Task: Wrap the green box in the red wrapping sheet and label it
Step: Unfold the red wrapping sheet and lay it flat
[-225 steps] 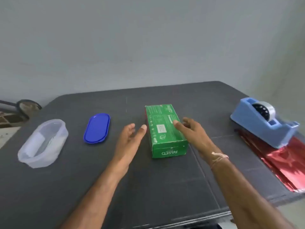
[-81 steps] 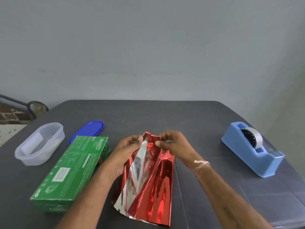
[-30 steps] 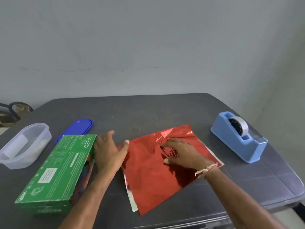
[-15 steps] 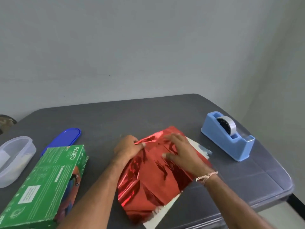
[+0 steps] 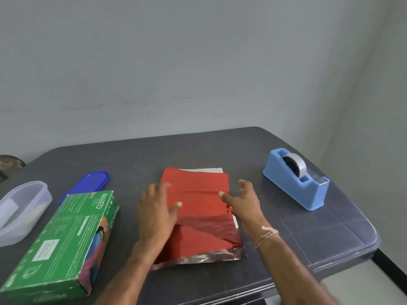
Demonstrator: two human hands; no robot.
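The red wrapping sheet (image 5: 199, 214) lies flat on the dark table (image 5: 198, 150), folded, with silver edges showing at its far and near ends. My left hand (image 5: 157, 211) rests on its left edge, fingers spread. My right hand (image 5: 243, 202) hovers at its right edge with fingers spread and the thumb touching the sheet. The green box (image 5: 60, 245) lies to the left near the table's front edge, apart from the sheet.
A blue tape dispenser (image 5: 296, 179) stands at the right. A blue lid (image 5: 88, 186) and a clear plastic container (image 5: 18, 212) lie at the far left. The table's rounded right corner and front edge are close to the sheet.
The sheet has been turned and flattened so it lies straighter on the table. Both hands have let go of its crumpled far edge and now lie at its sides.
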